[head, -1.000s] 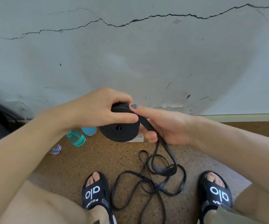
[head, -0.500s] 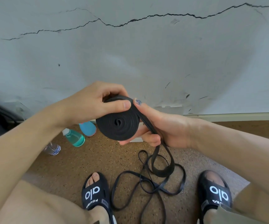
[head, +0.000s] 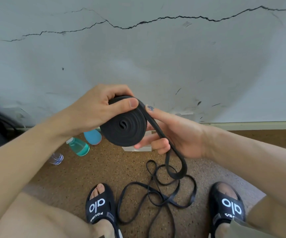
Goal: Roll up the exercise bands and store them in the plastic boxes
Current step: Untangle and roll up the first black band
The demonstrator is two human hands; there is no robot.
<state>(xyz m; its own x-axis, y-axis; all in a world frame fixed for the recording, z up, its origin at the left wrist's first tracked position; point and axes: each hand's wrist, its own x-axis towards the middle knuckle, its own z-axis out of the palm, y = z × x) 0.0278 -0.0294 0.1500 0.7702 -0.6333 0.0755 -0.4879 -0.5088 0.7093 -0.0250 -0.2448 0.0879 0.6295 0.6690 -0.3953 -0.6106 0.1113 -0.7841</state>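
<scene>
item: black exercise band [head: 123, 130], partly wound into a flat spiral coil, held in mid-air at frame centre, above the brown speckled floor [head: 104, 169].

grip, left hand [head: 94, 109]: fingers curled over the coil's rim at about 11 o'clock, thumb pressed flat across the outer wrap; a closed clamp on the roll.

grip, right hand [head: 178, 134]: at the coil's 3 o'clock; fingers curled under the roll and around the free strand, thumb laid along the band where it leaves the coil. closed on the band, feeding it.

unwound tail [head: 181, 169]: drops from the right hand toward 5 o'clock in a hanging loop. loose strands [head: 156, 194] lie tangled on the floor between two black slides [head: 99, 208].

handling, judged: light, soft and limp; looks rubbery, so wraps likely grip each other yet spring loose if the clamp relaxes. hold by pinching across the coil's faces, with a thumb on the outermost wrap. the tail needs steady tension and may snag in the floor tangle.

storage: a pale clear box-like thing [head: 137, 148] sits on the floor behind the hands, mostly hidden; cannot tell if it is the plastic box.

also present: teal bottle [head: 78, 146] and blue object [head: 92, 136] at 9 o'clock of the coil, cracked wall [head: 156, 57] behind.
</scene>
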